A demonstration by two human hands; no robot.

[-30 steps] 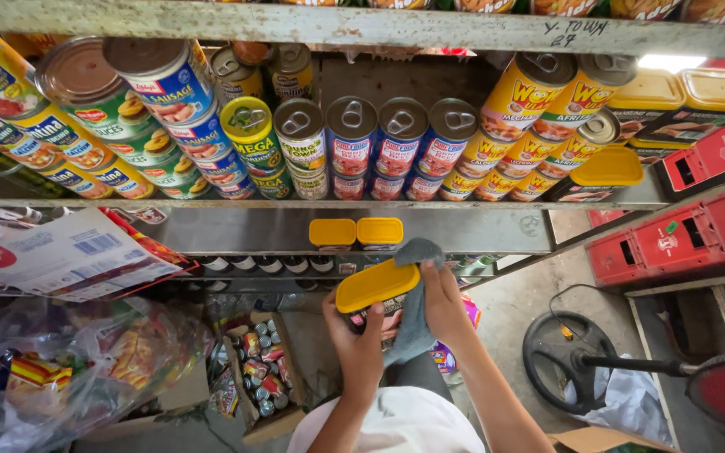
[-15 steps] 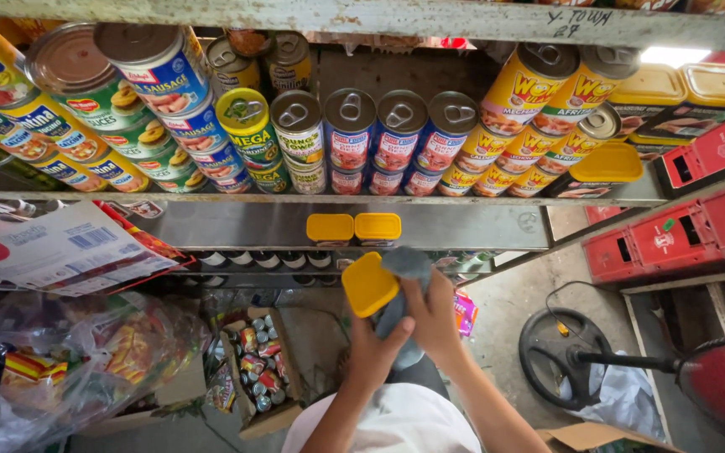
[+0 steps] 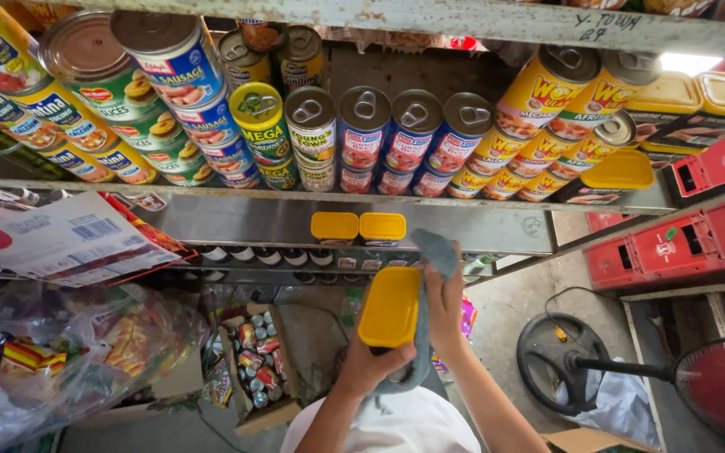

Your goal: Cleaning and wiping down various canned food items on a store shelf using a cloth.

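step: wiping yellow-lidded tin point(image 3: 389, 307), held below the shelf point(image 3: 295, 220) | left hand point(image 3: 377, 367) closed around its base | right hand point(image 3: 445, 307) clasps grey cloth point(image 3: 435, 256) against it | next: judged, firm grip while rubbing

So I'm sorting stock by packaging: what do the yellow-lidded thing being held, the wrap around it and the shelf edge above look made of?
The yellow-lidded container, in the left hand, looks like a tin with a matte plastic lid: smooth, evenly coloured, rounded corners. The cloth under the right hand looks like soft grey-blue fabric; it drapes and folds. The shelf edge seems to be bare sheet metal, dull grey with a brushed sheen.
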